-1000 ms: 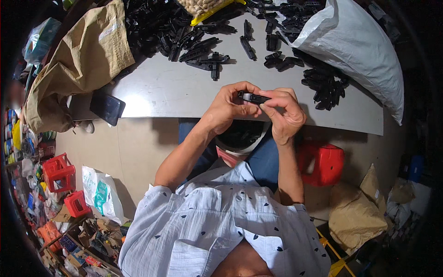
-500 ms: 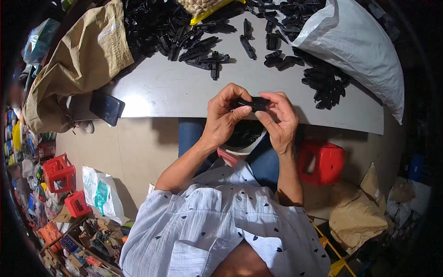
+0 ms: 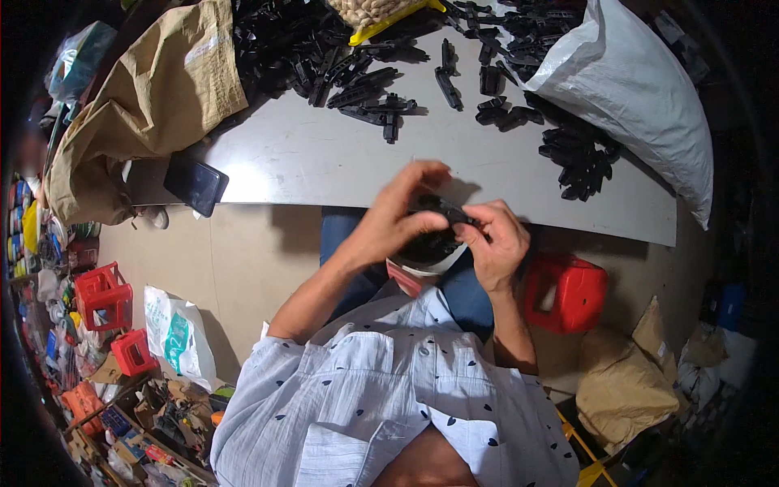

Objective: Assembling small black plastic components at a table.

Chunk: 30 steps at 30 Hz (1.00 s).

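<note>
In front of me, over the table's near edge, my right hand (image 3: 497, 242) pinches a small black plastic part (image 3: 454, 213) between thumb and fingers. My left hand (image 3: 398, 217) has its fingers lifted and spread, and its thumb lies close to the left end of that part; whether it touches is hard to tell. Below both hands a white tub (image 3: 445, 266) stands at my lap with black pieces in it, partly covered by the hands. On the table, small black parts (image 3: 578, 162) lie heaped at the right, and a few loose ones (image 3: 447, 75) lie farther back.
A big black heap (image 3: 276, 49) covers the back left beside a brown sack (image 3: 154, 89) and a dark phone (image 3: 195, 186). A bag of peanuts (image 3: 381, 12) is at the back. A white sack (image 3: 633, 105) leans at the right. Red stools (image 3: 565, 292) stand on the floor.
Both hands have come slightly down toward the tub with the part. My left fingers have let go and spread upward, while the right hand keeps its pinch. The view has shifted slightly.
</note>
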{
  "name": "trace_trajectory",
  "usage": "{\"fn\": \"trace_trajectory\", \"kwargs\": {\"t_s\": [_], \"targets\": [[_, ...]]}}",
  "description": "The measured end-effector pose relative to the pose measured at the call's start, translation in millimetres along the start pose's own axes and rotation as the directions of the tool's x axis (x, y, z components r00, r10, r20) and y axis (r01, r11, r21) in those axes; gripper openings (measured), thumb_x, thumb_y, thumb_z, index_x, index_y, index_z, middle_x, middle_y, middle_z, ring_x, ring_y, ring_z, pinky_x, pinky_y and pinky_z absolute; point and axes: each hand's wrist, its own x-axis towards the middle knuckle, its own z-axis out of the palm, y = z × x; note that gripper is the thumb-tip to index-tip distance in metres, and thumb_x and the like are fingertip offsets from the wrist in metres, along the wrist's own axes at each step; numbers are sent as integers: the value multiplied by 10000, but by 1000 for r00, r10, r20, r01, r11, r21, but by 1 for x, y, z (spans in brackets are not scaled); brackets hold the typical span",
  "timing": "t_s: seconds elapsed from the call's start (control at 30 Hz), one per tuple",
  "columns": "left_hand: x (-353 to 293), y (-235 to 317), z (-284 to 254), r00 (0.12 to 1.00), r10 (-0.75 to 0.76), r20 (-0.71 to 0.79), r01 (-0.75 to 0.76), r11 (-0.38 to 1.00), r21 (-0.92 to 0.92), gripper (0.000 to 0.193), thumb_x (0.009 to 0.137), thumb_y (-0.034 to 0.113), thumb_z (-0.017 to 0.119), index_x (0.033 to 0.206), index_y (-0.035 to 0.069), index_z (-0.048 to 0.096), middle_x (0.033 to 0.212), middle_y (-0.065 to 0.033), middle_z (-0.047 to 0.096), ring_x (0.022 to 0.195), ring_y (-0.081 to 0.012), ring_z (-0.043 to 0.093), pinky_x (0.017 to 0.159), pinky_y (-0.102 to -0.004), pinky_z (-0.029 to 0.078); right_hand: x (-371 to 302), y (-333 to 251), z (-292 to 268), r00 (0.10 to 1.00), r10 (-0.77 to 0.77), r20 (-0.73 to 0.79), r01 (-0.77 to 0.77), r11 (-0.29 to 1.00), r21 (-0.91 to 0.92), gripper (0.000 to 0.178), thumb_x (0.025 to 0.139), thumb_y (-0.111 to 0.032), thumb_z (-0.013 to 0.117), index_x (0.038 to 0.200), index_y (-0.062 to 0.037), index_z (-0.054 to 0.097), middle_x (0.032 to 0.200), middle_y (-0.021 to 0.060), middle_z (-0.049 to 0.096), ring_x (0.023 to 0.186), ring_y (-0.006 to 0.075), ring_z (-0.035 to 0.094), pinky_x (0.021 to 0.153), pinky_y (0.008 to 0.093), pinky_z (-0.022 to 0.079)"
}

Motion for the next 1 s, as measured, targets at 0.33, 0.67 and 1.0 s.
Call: {"fn": "trace_trajectory", "kwargs": {"t_s": [0.33, 0.67, 1.0], "targets": [[80, -4, -71, 892, 432, -133, 28, 241, 970, 283, 705, 83, 729, 964, 69, 615, 904, -109, 535, 878, -315, 510, 738, -400, 444, 2, 14, 1, 911, -317, 263, 391, 868, -306, 144, 767, -3, 686, 882, -10, 600, 762, 117, 527, 653, 301, 580, 550, 380, 472], [80, -10, -67, 930, 351, -108, -8, 312, 950, 286, 753, -14, 642, 1012, 50, 540, 877, -124, 574, 852, -336, 571, 695, -418, 471, 141, 37, -22, 944, -315, 95, 300, 702, -646, 209, 788, -7, 662, 993, -36, 643, 910, 134, 584, 790, 328, 600, 680, 392, 476], [68, 17, -68, 963, -32, -267, 80, 982, 171, 293, 824, -36, 632, 1103, 17, 558, 888, -80, 591, 693, -173, 612, 629, -299, 520, 141, 38, -9, 878, -392, 275, 476, 653, -589, 220, 734, 20, 666, 909, -33, 544, 868, 112, 531, 762, 268, 585, 616, 369, 490]]}}
